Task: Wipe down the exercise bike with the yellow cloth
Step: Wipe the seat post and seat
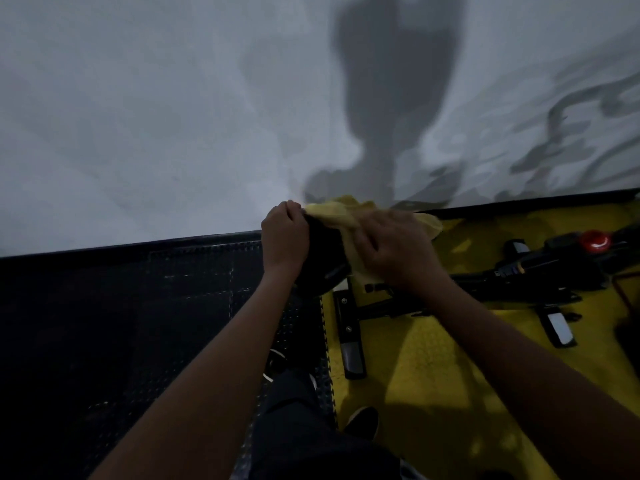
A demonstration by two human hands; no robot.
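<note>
Your 2 bare forearms extend forward from the lower frame edge and converge near the centre; your left hand [284,233] sits to the left, knuckles up, fingers curled and pinching the edge of the yellow cloth [337,216]; your right hand [393,249] lies just beside it, palm down on the cloth, fingers bent over the fabric; your dark-trousered leg [294,410] shows below, between the arms.
</note>
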